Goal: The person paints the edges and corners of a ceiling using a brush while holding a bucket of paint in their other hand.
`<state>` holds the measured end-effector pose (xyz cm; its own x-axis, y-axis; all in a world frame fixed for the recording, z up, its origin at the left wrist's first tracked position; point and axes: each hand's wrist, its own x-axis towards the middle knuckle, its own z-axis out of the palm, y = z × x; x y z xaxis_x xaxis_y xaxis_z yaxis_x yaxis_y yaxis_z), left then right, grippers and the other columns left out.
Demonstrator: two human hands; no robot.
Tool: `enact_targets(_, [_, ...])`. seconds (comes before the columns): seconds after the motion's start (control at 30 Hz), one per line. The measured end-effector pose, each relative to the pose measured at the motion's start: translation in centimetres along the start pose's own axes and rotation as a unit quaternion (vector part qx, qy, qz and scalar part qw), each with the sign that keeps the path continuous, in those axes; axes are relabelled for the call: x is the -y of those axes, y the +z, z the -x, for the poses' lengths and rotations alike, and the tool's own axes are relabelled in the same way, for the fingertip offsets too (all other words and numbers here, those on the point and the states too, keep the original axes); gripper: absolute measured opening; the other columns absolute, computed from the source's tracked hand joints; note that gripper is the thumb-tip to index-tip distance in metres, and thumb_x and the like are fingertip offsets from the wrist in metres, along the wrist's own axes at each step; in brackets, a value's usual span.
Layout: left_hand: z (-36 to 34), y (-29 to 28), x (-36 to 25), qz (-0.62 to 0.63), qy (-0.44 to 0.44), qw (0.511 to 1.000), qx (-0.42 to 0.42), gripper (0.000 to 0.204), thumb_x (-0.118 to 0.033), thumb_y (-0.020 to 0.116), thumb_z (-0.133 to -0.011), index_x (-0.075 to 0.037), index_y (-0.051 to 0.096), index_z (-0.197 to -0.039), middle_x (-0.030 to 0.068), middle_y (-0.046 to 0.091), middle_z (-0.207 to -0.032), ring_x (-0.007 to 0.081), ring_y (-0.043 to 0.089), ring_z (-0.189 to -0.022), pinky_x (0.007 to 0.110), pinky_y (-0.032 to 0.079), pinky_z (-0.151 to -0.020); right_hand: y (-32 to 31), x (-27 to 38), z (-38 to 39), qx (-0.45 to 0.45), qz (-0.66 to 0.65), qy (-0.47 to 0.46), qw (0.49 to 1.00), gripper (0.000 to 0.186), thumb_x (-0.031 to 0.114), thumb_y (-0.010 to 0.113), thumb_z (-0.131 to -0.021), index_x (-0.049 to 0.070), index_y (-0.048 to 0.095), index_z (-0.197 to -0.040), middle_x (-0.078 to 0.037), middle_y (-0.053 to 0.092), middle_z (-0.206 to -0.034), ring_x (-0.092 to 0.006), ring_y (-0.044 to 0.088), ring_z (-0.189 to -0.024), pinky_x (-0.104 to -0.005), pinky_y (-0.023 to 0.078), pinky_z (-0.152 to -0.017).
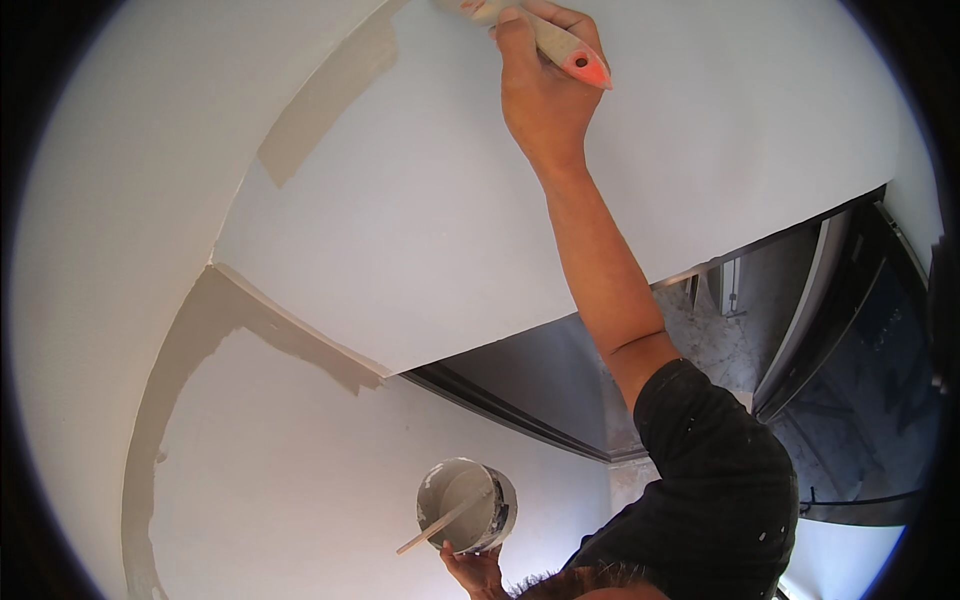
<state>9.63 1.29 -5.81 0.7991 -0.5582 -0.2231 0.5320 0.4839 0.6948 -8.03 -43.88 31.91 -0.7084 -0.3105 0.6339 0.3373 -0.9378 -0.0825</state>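
My right hand (545, 105) is closed on a paintbrush (586, 68) with a pale handle and red tip, raised against the white surface (700, 90) at the top of the view; its bristle end is partly cut off by the edge. Left of it runs a band of grey-beige coating (325, 110). My left hand (470, 566) grips a small bucket (432, 478) from below, low in the middle. A thin stick (424, 537) rests across the bucket, in grey liquid.
Another grey-beige band (165, 420) edges the lower left white panel (260, 470), along a corner with the plain white surface (100, 250). At the right are a doorway (730, 290) with a marbled floor beyond and a dark door panel (870, 370).
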Motion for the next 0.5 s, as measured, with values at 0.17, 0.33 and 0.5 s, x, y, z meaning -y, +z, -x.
enact_targets(0.17, [0.2, -0.1, -0.1, -0.010, 0.006, 1.000, 0.000, 0.072, -0.042, 0.073, -0.085, -0.002, 0.051, -0.141, 0.0191, 0.062, -0.135, 0.0353, 0.067, -0.114, 0.054, 0.062, -0.090, -0.4, -1.0, -0.9, -0.054, 0.028, -0.079, 0.995, 0.016, 0.015, 0.065, -0.100, 0.001, 0.060, -0.106, -0.004, 0.063, -0.090, -0.0084, 0.056, -0.076, -0.0268, 0.051, -0.068])
enact_targets(0.33, [-0.3, -0.6, -0.1, 0.003, -0.009, 1.000, 0.007, 0.073, -0.042, 0.073, -0.085, -0.002, 0.050, -0.142, 0.0193, 0.061, -0.136, 0.0358, 0.067, -0.114, 0.054, 0.063, -0.089, -1.2, -0.7, -1.9, -0.075, -0.004, -0.015, 0.997, 0.020, 0.016, 0.065, -0.101, -0.001, 0.058, -0.110, -0.006, 0.063, -0.094, -0.0102, 0.057, -0.081, -0.0280, 0.052, -0.073])
enact_targets(0.5, [0.3, 0.5, -0.1, -0.013, 0.006, 1.000, -0.003, 0.071, -0.041, 0.074, -0.085, -0.002, 0.052, -0.140, 0.0190, 0.062, -0.135, 0.0353, 0.068, -0.113, 0.053, 0.063, -0.088, -1.0, -0.5, -2.2, -0.091, -0.028, -0.003, 0.995, 0.020, 0.015, 0.064, -0.101, -0.002, 0.058, -0.111, -0.007, 0.063, -0.096, -0.0124, 0.059, -0.086, -0.0291, 0.053, -0.076])
